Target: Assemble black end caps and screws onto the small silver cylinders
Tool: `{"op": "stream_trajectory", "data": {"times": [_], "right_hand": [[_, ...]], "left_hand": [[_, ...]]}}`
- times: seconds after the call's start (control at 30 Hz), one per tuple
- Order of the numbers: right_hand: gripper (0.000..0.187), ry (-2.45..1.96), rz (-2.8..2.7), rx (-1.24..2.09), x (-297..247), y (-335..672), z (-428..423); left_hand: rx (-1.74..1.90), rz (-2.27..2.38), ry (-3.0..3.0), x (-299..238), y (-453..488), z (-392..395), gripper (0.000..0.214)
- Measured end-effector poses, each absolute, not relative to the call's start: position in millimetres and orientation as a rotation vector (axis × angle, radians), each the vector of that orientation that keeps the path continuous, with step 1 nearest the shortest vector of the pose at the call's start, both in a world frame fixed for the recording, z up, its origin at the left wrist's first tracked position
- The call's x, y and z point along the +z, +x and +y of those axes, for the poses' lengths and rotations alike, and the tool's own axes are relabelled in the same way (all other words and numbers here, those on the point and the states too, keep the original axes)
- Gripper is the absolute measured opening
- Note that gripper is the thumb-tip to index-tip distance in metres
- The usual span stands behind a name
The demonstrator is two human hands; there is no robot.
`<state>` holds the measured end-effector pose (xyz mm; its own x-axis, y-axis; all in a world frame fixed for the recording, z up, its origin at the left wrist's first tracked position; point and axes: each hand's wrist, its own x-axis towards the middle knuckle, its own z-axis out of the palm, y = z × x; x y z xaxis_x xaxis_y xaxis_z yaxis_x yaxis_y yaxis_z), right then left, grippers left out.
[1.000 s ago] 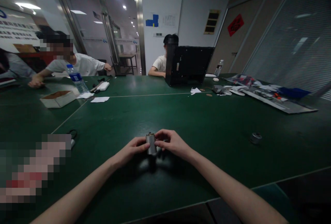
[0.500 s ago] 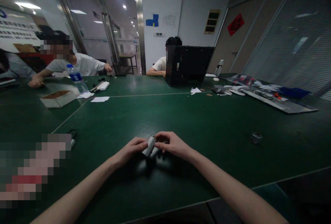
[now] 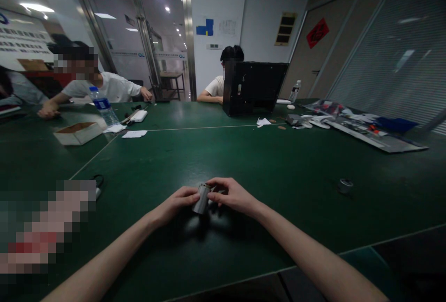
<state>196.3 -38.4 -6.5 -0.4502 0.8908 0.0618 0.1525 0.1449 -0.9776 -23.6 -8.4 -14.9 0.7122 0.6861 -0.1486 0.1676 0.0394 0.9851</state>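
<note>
The small metal cylinder [image 3: 201, 198], tilted toward 1 o'clock over the green table [image 3: 278, 162], is pinched between left hand [image 3: 176, 204] at 9 and right hand [image 3: 232, 195] at 3 o'clock; judged rigid, dense, slippery, best gripped across its side wall.

Item: one small metal cylinder [image 3: 201, 198], dull grey, smooth-sided, a little taller than wide. Faint sheen along its side; upper end face in view, its detail too dim to read. Pose: tilted, upper end leaning to the right and away, lower end nearer the viewer. Position: pinched between left grip [image 3: 176, 204] and right grip [image 3: 232, 195], fingertips touching it from both sides, low over the green surface [image 3: 244, 153]. Whether its lower end touches the surface cannot be told.
</note>
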Motion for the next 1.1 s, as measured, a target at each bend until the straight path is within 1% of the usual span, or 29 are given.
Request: {"op": "stream_trajectory", "data": {"times": [0.13,0.33,0.57,0.8,1.1], "right_hand": [[0.038,-0.987,-1.795,1.310,-4.4,198.6,-38.9],[0.029,-0.919,-1.814,1.154,-1.5,199.8,-37.8],[0.030,-0.886,-1.838,1.132,-4.1,198.7,-37.1],[0.034,-0.873,-1.912,1.063,-5.4,198.7,-37.7],[0.033,-0.878,-1.982,0.982,-1.3,196.4,-40.9]], "left_hand": [[0.419,0.628,1.575,-6.4,-19.9,-9.4,0.035],[0.434,0.611,1.672,-3.3,-15.7,-9.2,0.032],[0.446,0.551,1.653,-1.6,-13.9,-10.9,0.039],[0.476,0.591,1.699,2.9,-10.3,-12.2,0.041],[0.495,0.662,1.849,7.2,-8.4,-12.7,0.030]]}}
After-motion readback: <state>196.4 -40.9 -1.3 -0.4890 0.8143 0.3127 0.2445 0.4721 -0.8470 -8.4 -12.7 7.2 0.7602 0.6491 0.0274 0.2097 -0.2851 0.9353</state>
